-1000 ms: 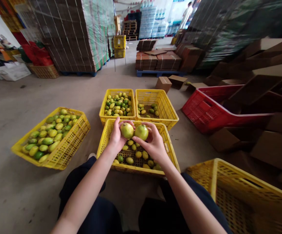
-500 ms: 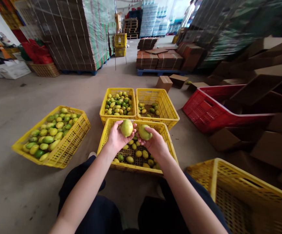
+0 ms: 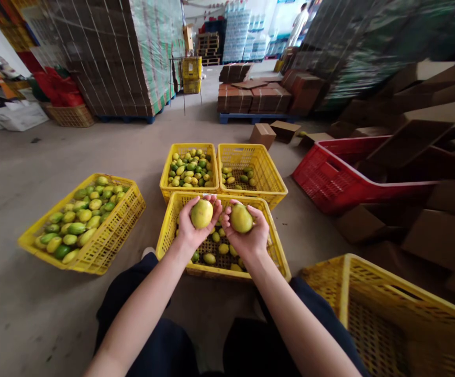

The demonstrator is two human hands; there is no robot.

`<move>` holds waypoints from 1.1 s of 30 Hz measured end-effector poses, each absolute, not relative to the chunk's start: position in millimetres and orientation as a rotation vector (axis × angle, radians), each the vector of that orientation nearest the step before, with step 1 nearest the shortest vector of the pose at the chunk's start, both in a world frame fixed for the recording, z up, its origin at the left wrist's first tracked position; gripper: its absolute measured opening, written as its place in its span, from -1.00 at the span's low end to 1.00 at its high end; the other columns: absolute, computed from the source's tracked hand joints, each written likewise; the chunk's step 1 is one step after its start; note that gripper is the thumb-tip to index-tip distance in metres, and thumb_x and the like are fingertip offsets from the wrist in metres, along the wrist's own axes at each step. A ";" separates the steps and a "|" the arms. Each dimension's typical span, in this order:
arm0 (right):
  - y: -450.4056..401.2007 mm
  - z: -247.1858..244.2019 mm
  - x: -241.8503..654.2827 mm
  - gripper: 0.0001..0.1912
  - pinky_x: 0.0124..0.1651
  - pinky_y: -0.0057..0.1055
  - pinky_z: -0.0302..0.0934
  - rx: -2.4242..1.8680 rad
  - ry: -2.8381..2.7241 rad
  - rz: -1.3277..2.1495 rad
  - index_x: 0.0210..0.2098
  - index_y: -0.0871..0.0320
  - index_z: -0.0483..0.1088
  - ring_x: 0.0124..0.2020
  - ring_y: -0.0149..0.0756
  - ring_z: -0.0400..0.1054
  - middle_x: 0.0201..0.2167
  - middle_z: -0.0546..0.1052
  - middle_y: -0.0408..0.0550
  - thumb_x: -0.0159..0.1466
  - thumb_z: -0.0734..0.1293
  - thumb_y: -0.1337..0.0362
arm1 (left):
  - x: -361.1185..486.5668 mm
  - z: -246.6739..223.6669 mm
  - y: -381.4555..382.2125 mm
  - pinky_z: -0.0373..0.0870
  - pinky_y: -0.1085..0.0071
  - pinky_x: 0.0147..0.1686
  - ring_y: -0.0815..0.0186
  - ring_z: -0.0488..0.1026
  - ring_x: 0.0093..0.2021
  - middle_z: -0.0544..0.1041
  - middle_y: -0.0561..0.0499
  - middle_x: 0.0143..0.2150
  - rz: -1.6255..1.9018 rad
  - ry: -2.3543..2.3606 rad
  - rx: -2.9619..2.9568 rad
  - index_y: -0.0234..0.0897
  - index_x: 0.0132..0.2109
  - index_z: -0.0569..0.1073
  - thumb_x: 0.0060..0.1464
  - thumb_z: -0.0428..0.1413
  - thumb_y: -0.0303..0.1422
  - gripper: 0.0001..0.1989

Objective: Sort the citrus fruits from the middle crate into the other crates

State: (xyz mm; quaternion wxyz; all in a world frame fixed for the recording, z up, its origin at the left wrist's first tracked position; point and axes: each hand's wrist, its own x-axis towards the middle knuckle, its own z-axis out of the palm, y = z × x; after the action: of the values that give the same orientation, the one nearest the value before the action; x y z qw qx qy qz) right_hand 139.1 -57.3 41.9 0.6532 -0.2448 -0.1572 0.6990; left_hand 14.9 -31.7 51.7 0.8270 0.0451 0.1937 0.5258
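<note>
My left hand [image 3: 192, 226] cups a yellow-green fruit [image 3: 201, 214], its fingers curled around the far side. A second fruit [image 3: 242, 218] rests in my right hand [image 3: 255, 235], palm up with the fingers bent about it. Both hands are side by side above the near yellow crate [image 3: 282, 251], which holds scattered yellow and green fruits [image 3: 209, 258]; the hands hide part of them. Behind it stand two more yellow crates: the left one [image 3: 166, 178] is full of fruit, while the right one [image 3: 276, 178] has only some at its bottom.
At the left, a tilted yellow crate [image 3: 121, 230] is heaped with fruit. A large yellow crate [image 3: 345, 288] stands at the lower right, below a red crate [image 3: 329, 173] and loose cardboard boxes [image 3: 427, 235]. Wrapped stacks, pallets and a distant person [image 3: 299, 25] are farther back.
My right hand has turned palm up and shifted right, with its fruit now resting in the palm. The left hand has moved slightly down and left, its fingers more curled around its fruit.
</note>
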 end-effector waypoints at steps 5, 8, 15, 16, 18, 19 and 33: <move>-60.6 40.6 133.9 -0.80 -0.29 -0.42 0.38 -0.503 -0.219 1.516 -0.30 0.11 0.42 -0.31 -0.35 0.42 -0.32 0.53 -0.11 0.05 0.30 0.25 | 20.9 49.8 -31.5 0.44 0.37 -0.04 0.34 0.50 -0.13 0.57 0.00 -0.20 1.211 0.370 0.085 -0.26 -0.23 0.51 0.15 -0.01 -0.35 -0.79; -57.3 38.1 134.1 -0.84 -0.25 -0.37 0.39 -0.526 -0.167 1.479 -0.35 0.09 0.42 -0.30 -0.33 0.43 -0.36 0.53 -0.12 0.11 0.32 0.17 | 25.7 44.0 -29.6 0.43 0.30 -0.02 0.29 0.50 -0.11 0.57 -0.03 -0.23 1.272 0.368 0.121 -0.24 -0.23 0.52 0.16 -0.05 -0.27 -0.73; -48.2 32.0 136.1 -0.87 -0.39 -0.46 0.39 -0.526 -0.090 1.474 -0.40 0.12 0.41 -0.42 -0.37 0.43 -0.45 0.52 -0.12 0.06 0.33 0.22 | 38.8 34.7 -24.0 0.42 0.32 -0.03 0.34 0.49 -0.19 0.54 -0.02 -0.29 1.315 0.350 0.139 -0.26 -0.28 0.51 0.18 -0.08 -0.25 -0.70; -47.6 31.4 136.4 -0.87 -0.40 -0.47 0.39 -0.525 -0.114 1.472 -0.40 0.12 0.41 -0.43 -0.38 0.43 -0.46 0.51 -0.12 0.06 0.33 0.22 | 40.1 34.6 -23.8 0.42 0.32 -0.03 0.34 0.49 -0.19 0.54 -0.02 -0.30 1.318 0.362 0.141 -0.26 -0.29 0.51 0.18 -0.08 -0.25 -0.70; -46.7 30.7 137.2 -0.86 -0.40 -0.49 0.39 -0.522 -0.164 1.471 -0.39 0.11 0.41 -0.43 -0.39 0.42 -0.47 0.51 -0.14 0.06 0.33 0.21 | 41.8 34.9 -23.7 0.43 0.32 -0.04 0.33 0.49 -0.17 0.54 -0.02 -0.28 1.326 0.412 0.160 -0.25 -0.29 0.51 0.16 -0.07 -0.25 -0.71; -46.6 30.9 137.7 -0.86 -0.40 -0.49 0.39 -0.521 -0.173 1.473 -0.38 0.11 0.40 -0.42 -0.39 0.42 -0.47 0.51 -0.14 0.06 0.33 0.21 | 42.1 35.1 -23.6 0.43 0.32 -0.04 0.32 0.49 -0.16 0.54 -0.02 -0.27 1.327 0.438 0.168 -0.25 -0.29 0.51 0.16 -0.08 -0.25 -0.71; -50.1 44.4 136.3 -0.85 -0.46 -0.49 0.34 -0.541 0.080 1.507 -0.34 0.15 0.41 -0.41 -0.37 0.41 -0.41 0.52 -0.10 0.08 0.26 0.31 | 40.0 45.2 -24.7 0.44 0.40 -0.05 0.32 0.49 -0.08 0.54 -0.06 -0.21 1.300 0.471 0.146 -0.30 -0.27 0.48 0.16 -0.01 -0.28 -0.78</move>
State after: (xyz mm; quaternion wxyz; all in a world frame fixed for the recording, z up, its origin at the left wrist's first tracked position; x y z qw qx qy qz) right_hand 136.3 -50.1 44.4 0.6957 -0.2426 0.0361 0.6752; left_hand 40.0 -24.7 45.2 0.7680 0.0671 0.2168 0.5988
